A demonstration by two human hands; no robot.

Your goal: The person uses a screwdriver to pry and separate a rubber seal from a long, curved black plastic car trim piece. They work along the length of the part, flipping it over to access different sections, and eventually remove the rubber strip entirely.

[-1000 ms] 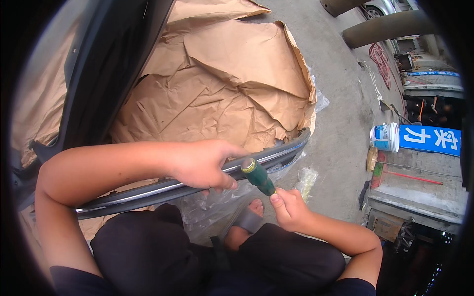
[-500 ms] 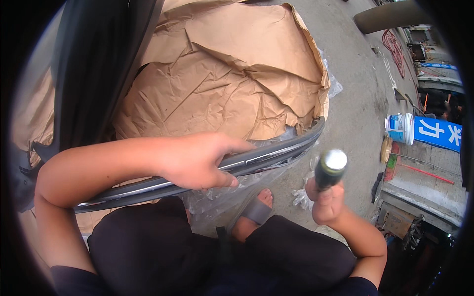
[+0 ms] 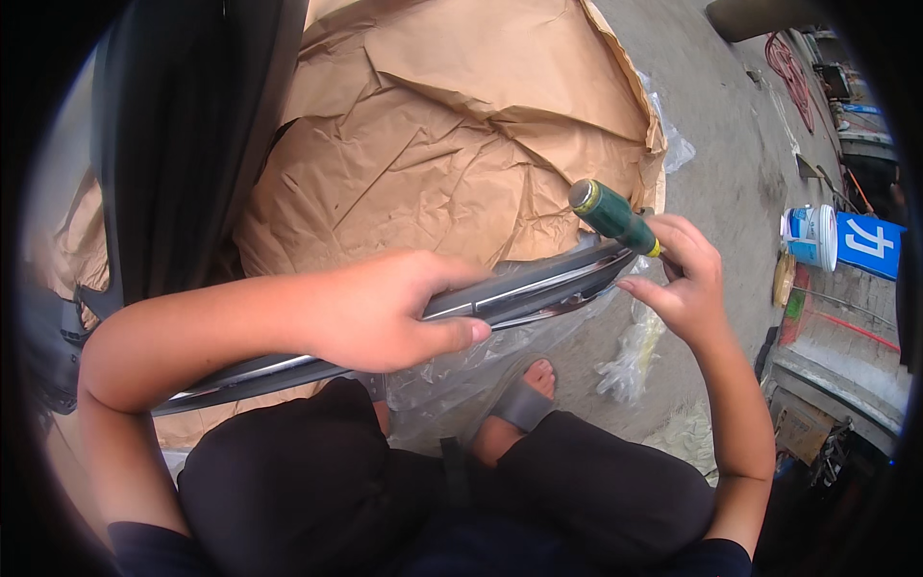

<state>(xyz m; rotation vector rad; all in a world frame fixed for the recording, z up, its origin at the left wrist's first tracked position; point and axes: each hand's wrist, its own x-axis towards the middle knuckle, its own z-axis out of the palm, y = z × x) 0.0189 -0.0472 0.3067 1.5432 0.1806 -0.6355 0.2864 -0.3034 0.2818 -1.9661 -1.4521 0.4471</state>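
Observation:
My left hand [image 3: 404, 313] grips a long, curved black trim strip with chrome edging [image 3: 529, 282], thumb along the near side and fingers over it. My right hand [image 3: 678, 279] holds a green-and-yellow-handled screwdriver [image 3: 609, 216] at the strip's right end, with the handle's metal cap pointing up-left. Whether its tip touches the strip is hidden behind the fingers. Crumpled brown paper [image 3: 452, 163] spreads behind the strip, and clear plastic sheeting [image 3: 452, 394] lies below it.
A large dark panel [image 3: 173, 144] stands at the left. My legs and sandalled foot [image 3: 519, 418] are below. Along the right are grey floor [image 3: 740, 154], a white bucket [image 3: 812, 236], a blue signboard [image 3: 870, 250], a coiled red hose [image 3: 788, 77] and a thick post [image 3: 760, 19].
My right hand has lifted and moved right, up to the strip's end, turning the screwdriver. My left hand stays on the strip. The view has shifted, so the background sits differently.

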